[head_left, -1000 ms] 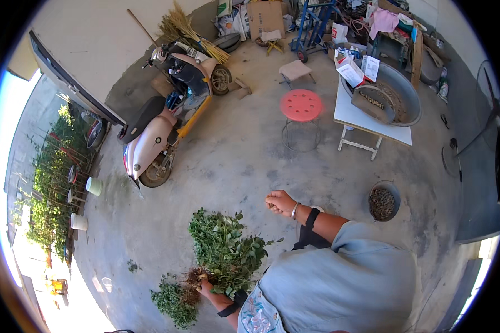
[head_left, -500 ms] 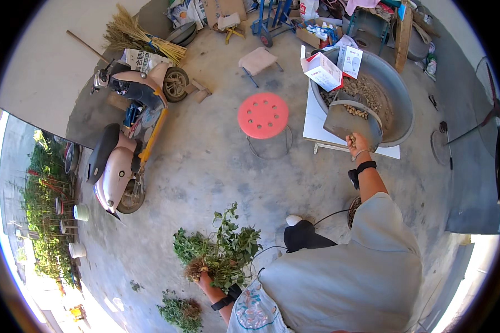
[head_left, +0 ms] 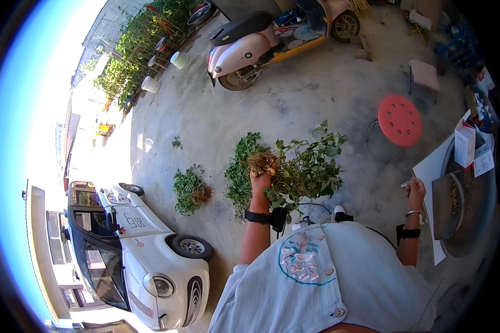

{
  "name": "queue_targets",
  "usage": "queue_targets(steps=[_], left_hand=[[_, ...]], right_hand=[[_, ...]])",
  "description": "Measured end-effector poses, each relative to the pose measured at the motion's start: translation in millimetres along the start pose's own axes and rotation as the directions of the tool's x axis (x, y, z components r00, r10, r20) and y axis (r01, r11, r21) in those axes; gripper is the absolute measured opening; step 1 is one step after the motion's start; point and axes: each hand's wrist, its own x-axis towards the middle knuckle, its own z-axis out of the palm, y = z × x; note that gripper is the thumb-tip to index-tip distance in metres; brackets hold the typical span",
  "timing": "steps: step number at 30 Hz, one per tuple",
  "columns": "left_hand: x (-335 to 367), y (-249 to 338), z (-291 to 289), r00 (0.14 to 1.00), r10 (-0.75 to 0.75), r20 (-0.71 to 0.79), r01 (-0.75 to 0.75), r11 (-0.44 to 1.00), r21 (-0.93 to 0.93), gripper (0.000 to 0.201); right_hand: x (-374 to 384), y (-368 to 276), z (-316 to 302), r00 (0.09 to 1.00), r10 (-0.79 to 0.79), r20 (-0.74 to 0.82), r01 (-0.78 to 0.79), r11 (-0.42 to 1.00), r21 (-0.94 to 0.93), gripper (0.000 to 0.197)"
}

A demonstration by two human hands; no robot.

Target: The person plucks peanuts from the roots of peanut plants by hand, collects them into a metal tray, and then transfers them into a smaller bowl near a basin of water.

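My left hand [head_left: 260, 182] is closed round the root end of an uprooted peanut plant [head_left: 311, 173]. Its leafy stems spread to the right, and pale pods show among the brown roots. Over to the right, my right hand [head_left: 415, 194] pinches a small pale peanut [head_left: 405, 185] beside the edge of a white board. Past that hand, a grey scoop [head_left: 447, 206] rests in a large metal basin [head_left: 472, 244], with peanuts inside it. More green plants [head_left: 241, 169] lie on the floor beyond my left hand, and another bunch [head_left: 190, 190] lies farther left.
A red round stool [head_left: 400, 121] stands ahead on the right, near a small padded stool [head_left: 425, 75]. Open white boxes [head_left: 464, 143] sit at the basin. A pink scooter [head_left: 250, 50] is parked ahead, and a small white car [head_left: 144, 244] stands at the left.
The view has swung left, bringing the car into sight. My right hand has drawn back from over the scoop to beside the board. My left hand still holds the plant.
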Motion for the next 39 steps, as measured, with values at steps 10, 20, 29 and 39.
queue_targets(steps=[10,20,29,39], left_hand=[[-40,25,-16,0.98,-0.175,-0.099,0.121,0.905,-0.407,0.021],[-72,6,-111,0.908,-0.266,-0.322,0.055,0.84,-0.539,0.021],[-87,-8,-233,0.93,-0.269,-0.251,-0.025,0.634,-0.773,0.023],[-82,-30,-276,0.933,-0.179,-0.313,-0.124,0.655,-0.745,0.026]], right_hand=[[-193,-106,304,0.291,-0.406,0.867,0.431,0.864,0.26,0.019],[-267,-64,368,-0.008,-0.432,0.902,0.616,0.708,0.345,0.018],[-334,-42,403,-0.142,0.065,0.988,-0.105,0.991,-0.08,0.002],[-392,-26,503,-0.074,-0.285,0.956,0.522,0.806,0.281,0.023]])
